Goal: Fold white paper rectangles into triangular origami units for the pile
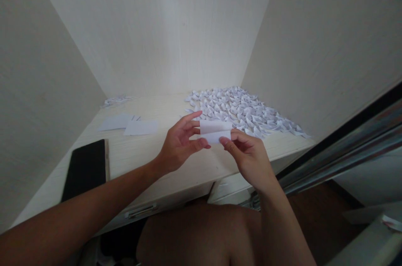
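Observation:
A small white piece of paper (215,127), creased lengthwise with its lower part folded up, is held above the front of the desk. My left hand (182,142) pinches its left end between thumb and fingers, the index finger stretched out. At the right end, my right hand (246,151) grips the paper with the thumb in front and the fingers curled behind. Behind the hands spreads a large heap of small folded white paper pieces (238,109). Flat white paper sheets (142,127) lie on the left of the desk.
The white desk (176,107) stands in a corner between pale walls. A dark tablet or phone (88,167) lies near its left edge. Thin paper strips (116,101) are piled at the back left. A drawer handle (140,211) juts from the desk's front.

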`<state>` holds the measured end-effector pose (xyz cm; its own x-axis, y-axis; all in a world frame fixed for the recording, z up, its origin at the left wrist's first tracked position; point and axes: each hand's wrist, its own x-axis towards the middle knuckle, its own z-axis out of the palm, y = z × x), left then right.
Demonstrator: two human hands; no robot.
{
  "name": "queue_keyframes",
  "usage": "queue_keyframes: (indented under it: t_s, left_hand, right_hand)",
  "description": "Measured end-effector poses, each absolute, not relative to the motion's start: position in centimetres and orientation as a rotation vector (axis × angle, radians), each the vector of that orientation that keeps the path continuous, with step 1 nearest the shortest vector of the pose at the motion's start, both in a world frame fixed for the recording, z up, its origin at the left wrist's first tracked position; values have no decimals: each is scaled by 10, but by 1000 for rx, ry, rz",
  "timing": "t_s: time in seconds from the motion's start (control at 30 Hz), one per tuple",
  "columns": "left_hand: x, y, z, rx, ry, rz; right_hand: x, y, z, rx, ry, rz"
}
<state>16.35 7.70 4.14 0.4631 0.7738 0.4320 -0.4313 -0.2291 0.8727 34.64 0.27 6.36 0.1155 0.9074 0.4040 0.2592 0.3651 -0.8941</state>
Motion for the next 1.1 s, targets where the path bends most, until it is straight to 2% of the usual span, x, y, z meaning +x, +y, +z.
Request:
queue_keyframes:
  t_s: [0.33, 0.63, 1.1]
  left_hand:
    - [166, 77, 43, 1408, 546, 1303]
    - [166, 78, 46, 1405, 609, 1296]
    - [166, 78, 49, 1384, 628, 1263]
  right_hand:
    - [334, 3, 64, -1219, -1205, 707]
    - [323, 7, 60, -1198, -1051, 614]
    - [323, 10, 60, -1125, -1008, 672]
